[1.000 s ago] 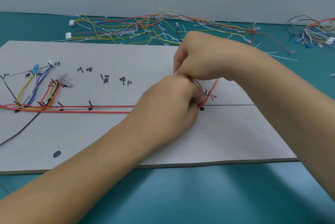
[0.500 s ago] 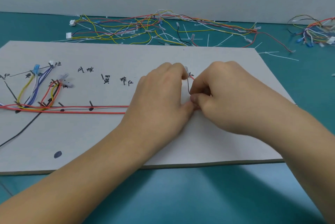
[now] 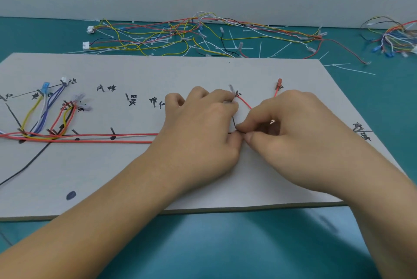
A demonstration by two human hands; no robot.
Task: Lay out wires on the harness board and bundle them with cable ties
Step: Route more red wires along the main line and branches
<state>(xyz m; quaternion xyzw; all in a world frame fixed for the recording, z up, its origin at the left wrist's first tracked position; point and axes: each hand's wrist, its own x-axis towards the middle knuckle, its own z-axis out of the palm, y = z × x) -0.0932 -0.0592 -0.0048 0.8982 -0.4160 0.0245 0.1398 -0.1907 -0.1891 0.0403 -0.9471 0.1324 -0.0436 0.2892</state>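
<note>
The harness board [image 3: 112, 177] lies along the near edge of the teal worktop [image 3: 225, 245], so both forearms can rest while the hands work low over its drawn routing lines. The red wires [image 3: 101, 138] follow the long black line from the board's left edge and run under the left hand [image 3: 203, 134], which lies on top of them, probably to keep the laid run from shifting. Its fingers are curled, but what its grip closes on is hidden, so I cannot tell. The right hand [image 3: 300, 138] meets it thumb to thumb, its grip pinching a thin dark wire [image 3: 234, 123] just where the line bends towards a marked branch (likely to set the corner). One red terminal [image 3: 279, 83] already sits on its mark nearer the board's far edge. Loose wires [image 3: 180, 37] and spare cable ties [image 3: 347, 68] wait along the worktop's far edge, within reach but off the board.
</note>
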